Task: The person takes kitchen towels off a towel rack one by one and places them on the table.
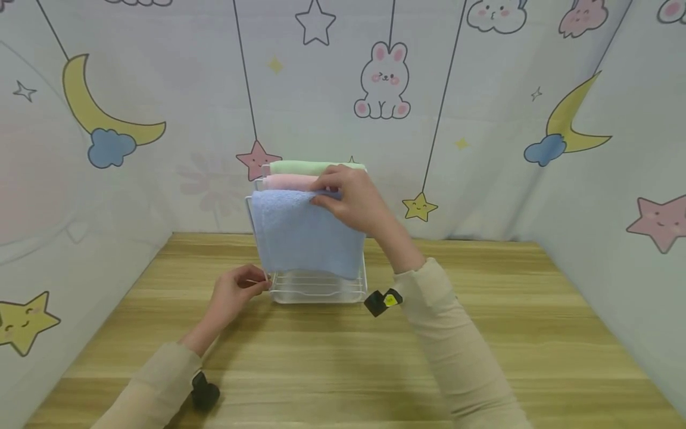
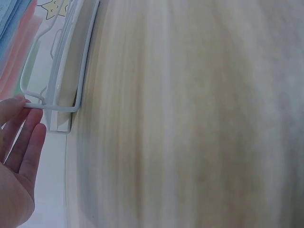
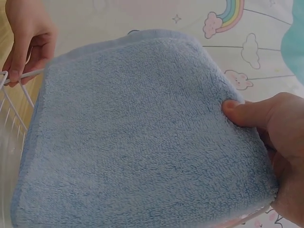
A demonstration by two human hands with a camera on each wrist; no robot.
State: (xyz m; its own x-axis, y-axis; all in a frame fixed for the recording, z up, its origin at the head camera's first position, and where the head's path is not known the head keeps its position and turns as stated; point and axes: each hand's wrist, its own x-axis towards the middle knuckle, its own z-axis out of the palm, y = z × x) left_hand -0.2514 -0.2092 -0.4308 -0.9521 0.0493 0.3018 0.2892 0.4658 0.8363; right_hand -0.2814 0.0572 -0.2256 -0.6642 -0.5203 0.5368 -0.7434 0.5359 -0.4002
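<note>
A white wire rack [image 1: 316,296] stands on the wooden table, with towels draped over its upright frames. Frontmost hangs a blue towel [image 1: 305,232]; behind it are a pink towel [image 1: 289,182] and a green towel [image 1: 316,168]. My right hand [image 1: 351,196] pinches the top edge of the blue towel, its thumb on the front face, as the right wrist view also shows on the blue towel [image 3: 147,128]. Low at the rack's left side, my left hand [image 1: 236,292] pinches a wire of the frame; in the left wrist view thumb and fingers [image 2: 31,137] hold that white wire [image 2: 52,108].
The wooden table [image 1: 321,363] extends in front and to both sides of the rack. A patterned cloth backdrop [image 1: 332,89] with moons, stars and a rabbit stands behind and at both sides. Dark wrist devices [image 1: 205,392] sit by the sleeves.
</note>
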